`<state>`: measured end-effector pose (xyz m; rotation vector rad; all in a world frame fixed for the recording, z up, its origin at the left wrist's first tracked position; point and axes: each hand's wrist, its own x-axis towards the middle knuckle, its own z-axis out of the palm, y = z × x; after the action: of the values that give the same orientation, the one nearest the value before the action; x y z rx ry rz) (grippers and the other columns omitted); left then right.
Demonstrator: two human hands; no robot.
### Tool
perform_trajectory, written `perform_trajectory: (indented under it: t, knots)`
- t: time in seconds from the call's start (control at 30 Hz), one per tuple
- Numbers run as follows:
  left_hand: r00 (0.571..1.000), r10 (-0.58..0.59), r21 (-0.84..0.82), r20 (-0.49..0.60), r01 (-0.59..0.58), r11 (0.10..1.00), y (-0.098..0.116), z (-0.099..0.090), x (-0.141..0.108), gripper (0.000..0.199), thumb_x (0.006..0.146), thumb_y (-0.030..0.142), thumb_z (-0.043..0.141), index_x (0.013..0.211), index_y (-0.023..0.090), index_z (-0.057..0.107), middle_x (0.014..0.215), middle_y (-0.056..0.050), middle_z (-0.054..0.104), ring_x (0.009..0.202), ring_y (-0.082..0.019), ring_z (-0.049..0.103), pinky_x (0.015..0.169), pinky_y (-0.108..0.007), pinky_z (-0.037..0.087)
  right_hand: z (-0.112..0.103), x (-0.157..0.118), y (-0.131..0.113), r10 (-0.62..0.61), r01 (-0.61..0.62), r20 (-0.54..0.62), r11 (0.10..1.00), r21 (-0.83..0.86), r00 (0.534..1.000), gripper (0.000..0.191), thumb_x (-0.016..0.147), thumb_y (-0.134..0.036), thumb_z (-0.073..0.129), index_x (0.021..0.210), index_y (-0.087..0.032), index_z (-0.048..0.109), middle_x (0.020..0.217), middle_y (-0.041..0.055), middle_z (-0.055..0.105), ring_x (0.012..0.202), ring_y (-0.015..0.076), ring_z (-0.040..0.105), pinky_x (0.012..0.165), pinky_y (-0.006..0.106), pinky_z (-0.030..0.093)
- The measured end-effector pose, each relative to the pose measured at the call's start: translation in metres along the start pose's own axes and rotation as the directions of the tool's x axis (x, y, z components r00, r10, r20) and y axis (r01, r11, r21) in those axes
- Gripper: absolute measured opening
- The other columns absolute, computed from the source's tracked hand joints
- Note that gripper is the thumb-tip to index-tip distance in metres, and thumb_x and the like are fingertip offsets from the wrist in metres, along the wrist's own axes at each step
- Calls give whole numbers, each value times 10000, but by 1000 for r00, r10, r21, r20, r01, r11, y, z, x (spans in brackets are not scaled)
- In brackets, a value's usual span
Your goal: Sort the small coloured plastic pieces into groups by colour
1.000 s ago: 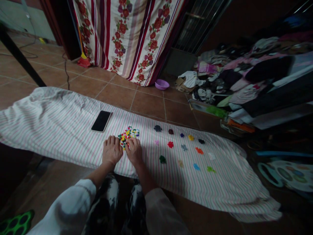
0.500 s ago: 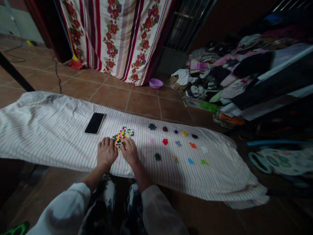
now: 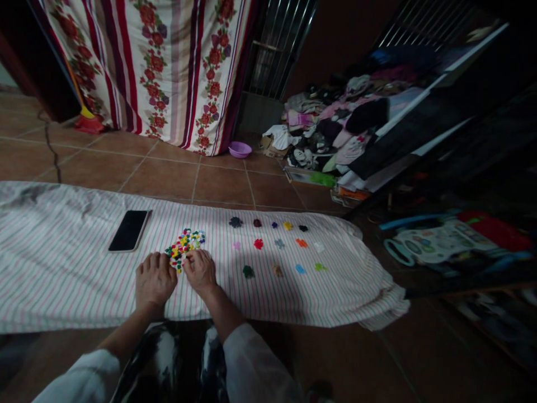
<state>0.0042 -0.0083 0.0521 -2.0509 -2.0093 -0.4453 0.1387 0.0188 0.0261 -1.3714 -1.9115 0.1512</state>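
A mixed pile of tiny many-coloured pieces (image 3: 187,240), perhaps beads, lies on a striped cloth (image 3: 251,302). My left hand (image 3: 156,280) rests on the cloth at the pile's near left side, its fingers curled under; anything inside is hidden. At the pile's near right edge, my right hand (image 3: 200,272) has thumb and fingertips drawn together, touching the pieces; what they pinch is too small to make out. To the right, small single-colour heaps sit in three rows, among them a red heap (image 3: 258,244), an orange heap (image 3: 301,243) and a dark green heap (image 3: 248,271).
A phone (image 3: 129,230) lies on the cloth left of the pile. Beyond, on the tiled floor, are a purple basin (image 3: 240,149), a red broom (image 3: 89,122) and a large heap of clothes (image 3: 335,120). A floral curtain (image 3: 176,73) hangs behind.
The head view has swung to the right, so everything appears shifted left. Both hands stay beside the pile, with the right hand's fingertips still at its edge.
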Motion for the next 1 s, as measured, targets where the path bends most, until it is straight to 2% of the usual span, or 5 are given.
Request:
perform_trajectory:
  t: [0.17,0.43,0.63,0.8,1.0]
  knots:
    - [1000,-4,-10,5,4,1000,0,0,0,237,887,243,397,991,145,586,1066,-143,602,1014,-283,529,812,-403,370,-1,-1,1,46,-46,-30,999,28,998,117,926,-203,508,973,-231,612,907,30,695,884,178,631,820,298,491]
    - [1000,-11,2,19,11,1000,0,-2,-1,272,898,255,381,1039,138,582,1086,-140,604,1025,-285,534,833,-410,383,-16,0,13,184,-135,-172,955,263,968,223,961,-254,449,1016,-232,663,968,49,729,917,177,661,835,293,522]
    - [998,-24,0,52,24,1000,2,-4,0,280,893,251,373,1031,139,589,1096,-142,602,1027,-282,537,834,-408,387,-48,3,42,439,-295,-240,836,462,866,275,906,-362,470,964,-211,692,916,70,742,842,197,683,751,307,550]
    - [998,-29,-8,60,29,1000,2,-4,1,294,887,261,374,1037,137,595,1109,-150,604,1023,-285,539,836,-414,392,-80,7,76,637,-430,-208,691,581,742,367,824,-419,497,985,-166,708,940,93,739,766,196,674,669,309,551]
    - [998,-29,-1,50,29,1000,2,-2,0,296,879,272,374,1039,155,593,1126,-146,611,1023,-273,540,850,-415,392,-118,11,116,736,-465,-218,599,652,641,410,729,-451,572,976,-163,727,842,56,729,695,164,645,665,288,536]
